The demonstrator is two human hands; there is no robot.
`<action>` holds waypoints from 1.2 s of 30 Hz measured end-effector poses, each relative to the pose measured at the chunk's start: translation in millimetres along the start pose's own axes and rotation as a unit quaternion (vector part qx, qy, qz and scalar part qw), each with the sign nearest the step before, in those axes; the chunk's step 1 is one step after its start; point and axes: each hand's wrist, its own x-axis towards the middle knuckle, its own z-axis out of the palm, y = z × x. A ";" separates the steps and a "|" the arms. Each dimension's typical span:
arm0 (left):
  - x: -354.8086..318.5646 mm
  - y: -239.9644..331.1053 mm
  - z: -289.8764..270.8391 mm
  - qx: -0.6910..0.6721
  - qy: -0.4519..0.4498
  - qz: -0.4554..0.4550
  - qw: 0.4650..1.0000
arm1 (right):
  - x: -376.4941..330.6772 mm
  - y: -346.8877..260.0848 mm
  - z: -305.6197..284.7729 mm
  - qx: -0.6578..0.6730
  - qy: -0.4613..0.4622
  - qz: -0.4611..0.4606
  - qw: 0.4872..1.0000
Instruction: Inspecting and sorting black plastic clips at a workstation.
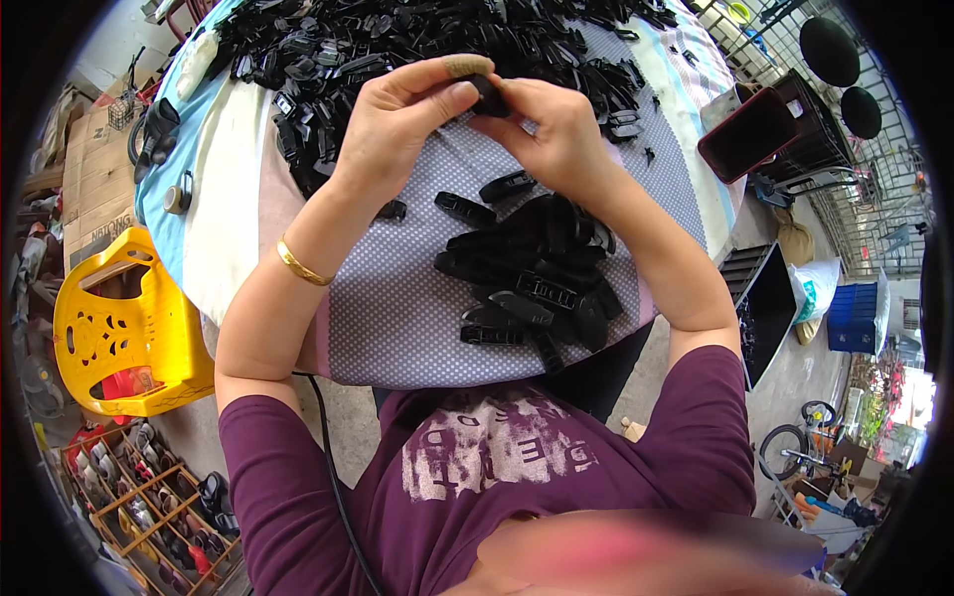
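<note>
Both hands meet over the cloth-covered round table (383, 333), near its far middle. Between them is a small black plastic part (487, 97), mostly hidden by fingers. My left hand (409, 124) pinches it from the left, a tan finger cover (467, 66) on one fingertip. My right hand (553, 134) grips its right side with thumb and fingers. Beyond the hands spreads a large heap of loose black plastic pieces (328, 45). Closer to me lies a smaller pile of longer, rounded black parts (566, 288), with a single similar part (465, 209) at its far left.
On the table's left edge sit a roll of tape (178, 194) and a dark strapped item (157, 129). A phone (747, 135) stands at the right edge. A yellow plastic chair (179, 343) is at left, a black crate (770, 318) at right. A black cable (331, 457) crosses my shirt.
</note>
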 end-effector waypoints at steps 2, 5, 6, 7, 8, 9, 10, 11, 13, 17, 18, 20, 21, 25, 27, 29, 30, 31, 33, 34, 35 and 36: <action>0.2 2.3 -1.2 0.015 0.020 -0.004 1.000 | 15.7 14.0 -15.7 0.037 -0.149 0.024 0.988; -5.7 9.9 9.1 0.224 -0.032 0.031 0.973 | 40.3 58.2 -59.6 0.081 -0.240 0.102 0.962; -7.7 3.3 7.2 0.326 -0.071 0.124 0.934 | 49.5 86.4 -68.2 0.006 -0.172 0.073 0.982; -9.1 1.0 15.4 0.370 -0.124 0.108 0.914 | 49.6 143.7 -87.6 -0.104 -0.095 0.044 0.989; -10.5 -1.2 26.6 0.405 -0.178 0.095 0.892 | 42.0 182.4 -100.9 -0.262 0.029 0.076 0.962; -14.6 -6.5 26.4 0.421 -0.203 0.086 0.880 | 35.1 199.9 -110.8 0.020 0.070 0.067 0.995; -17.7 -11.9 24.7 0.437 -0.227 0.076 0.867 | 46.0 193.3 -89.0 -0.369 0.040 0.258 0.892; -19.3 -16.7 25.6 0.443 -0.257 0.099 0.853 | 38.6 220.3 -94.7 -0.405 0.005 0.265 0.875; -23.3 -19.3 27.5 0.439 -0.253 0.097 0.856 | 27.8 253.1 -95.8 -0.440 -0.031 0.273 0.855; -23.4 -22.8 25.9 0.413 -0.237 0.068 0.877 | 22.5 254.2 -92.1 -0.422 -0.105 0.301 0.849; -22.7 -24.6 26.1 0.397 -0.225 0.061 0.888 | 24.3 250.0 -92.2 -0.443 -0.117 0.306 0.835; -22.4 -22.8 24.3 0.402 -0.228 0.064 0.884 | 31.5 218.0 -91.6 -0.480 -0.129 0.282 0.820; -21.5 -21.3 25.9 0.370 -0.250 0.032 0.894 | 32.3 210.6 -94.4 -0.481 -0.080 0.279 0.827; -22.2 -21.7 24.9 0.320 -0.255 -0.002 0.912 | 45.7 84.8 -85.9 -0.159 -0.072 0.268 0.947; -23.8 -22.0 26.2 0.295 -0.228 -0.052 0.927 | 29.7 89.1 -69.5 -0.200 -0.131 0.139 0.961; -22.5 -19.6 25.0 0.269 -0.198 -0.120 0.935 | 19.2 68.3 -47.4 -0.294 -0.120 0.081 0.945; -22.1 -23.0 23.8 0.266 -0.183 -0.125 0.938 | 12.5 67.6 -37.8 -0.360 -0.095 0.041 0.927; -20.1 -21.8 23.0 0.245 -0.183 -0.147 0.941 | 10.4 67.8 -31.0 -0.417 -0.104 0.043 0.902; -17.8 -21.1 21.8 0.225 -0.183 -0.168 0.942 | 10.5 66.3 -32.6 -0.393 -0.101 0.065 0.912; -17.5 -21.4 20.0 0.176 -0.158 -0.211 0.949 | 13.8 62.4 -32.7 -0.368 -0.096 0.083 0.921; -17.2 -22.0 18.1 0.126 -0.131 -0.252 0.951 | 16.2 57.3 -32.2 -0.338 -0.069 0.087 0.935; -17.1 -23.7 16.7 0.128 -0.129 -0.251 0.951 | 16.5 55.1 -30.2 -0.336 -0.068 0.085 0.935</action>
